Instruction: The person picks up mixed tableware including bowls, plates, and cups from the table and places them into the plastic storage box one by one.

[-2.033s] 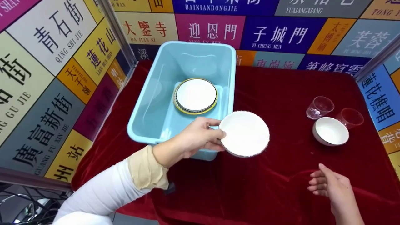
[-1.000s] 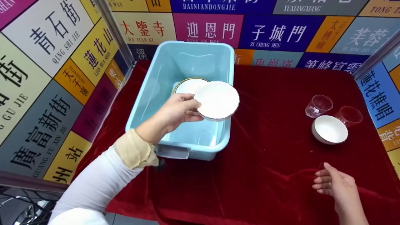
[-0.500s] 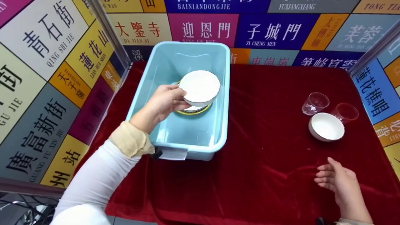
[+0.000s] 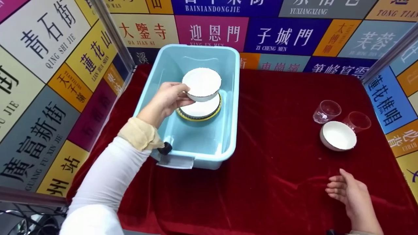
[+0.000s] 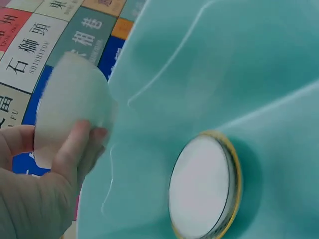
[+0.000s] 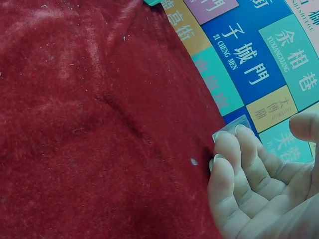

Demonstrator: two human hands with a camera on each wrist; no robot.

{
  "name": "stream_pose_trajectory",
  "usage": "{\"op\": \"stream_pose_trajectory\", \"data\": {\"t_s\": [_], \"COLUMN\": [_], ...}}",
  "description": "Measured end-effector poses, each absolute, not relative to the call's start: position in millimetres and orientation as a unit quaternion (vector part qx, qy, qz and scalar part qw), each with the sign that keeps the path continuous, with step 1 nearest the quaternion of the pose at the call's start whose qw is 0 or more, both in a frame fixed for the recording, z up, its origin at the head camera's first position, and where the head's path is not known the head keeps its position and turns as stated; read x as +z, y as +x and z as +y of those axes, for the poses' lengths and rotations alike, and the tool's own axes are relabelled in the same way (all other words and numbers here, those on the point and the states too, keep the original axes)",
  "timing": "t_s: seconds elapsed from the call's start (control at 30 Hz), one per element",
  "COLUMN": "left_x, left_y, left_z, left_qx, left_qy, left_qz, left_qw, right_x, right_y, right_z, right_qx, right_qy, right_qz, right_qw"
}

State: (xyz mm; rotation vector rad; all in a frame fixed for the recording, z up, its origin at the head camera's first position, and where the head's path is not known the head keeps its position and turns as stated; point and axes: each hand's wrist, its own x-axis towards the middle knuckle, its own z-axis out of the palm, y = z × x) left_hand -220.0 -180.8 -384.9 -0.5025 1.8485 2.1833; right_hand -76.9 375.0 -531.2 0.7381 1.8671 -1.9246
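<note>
In the head view, another bowl (image 4: 338, 136) and two clear glasses (image 4: 327, 111) cluster on the red cloth (image 4: 277, 143), well apart from the blue tub (image 4: 191, 153), whose walls enclose a stack of dishes (image 4: 205, 109); my left arm (image 4: 112, 168) extends over its edge, my left hand (image 4: 171, 97) gripping the held bowl (image 4: 201, 84) above the stack. In the left wrist view, my thumb and fingers pinch that bowl from opposite sides, clear of the dishes. In the right wrist view, my right hand (image 6: 266, 186) holds nothing, fingers loosely bent.
</note>
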Motion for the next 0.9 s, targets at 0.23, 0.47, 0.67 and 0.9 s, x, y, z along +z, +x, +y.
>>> {"op": "stream_pose_trajectory", "data": {"t_s": [0.23,0.47,0.67,0.9], "left_x": [-389.9,-404.7,-413.9,-421.8], "left_y": [-234.6,-246.3,-257.0,-266.8], "left_z": [-183.4,-189.8,-190.3,-189.3], "left_qx": [0.744,0.74,0.736,0.71], "left_qy": [-0.186,-0.213,-0.228,-0.25], "left_qz": [0.633,0.629,0.628,0.647], "left_qw": [0.108,0.108,0.104,0.12], "right_x": [-533.8,-535.9,-537.5,-539.6], "right_y": [-75.6,-77.3,-80.4,-83.4], "right_z": [375.8,375.3,376.8,377.2], "right_qx": [-0.686,-0.69,-0.693,-0.687], "right_qy": [0.259,0.254,0.258,0.271], "right_qz": [0.657,0.656,0.651,0.651], "right_qw": [0.175,0.171,0.171,0.176]}}
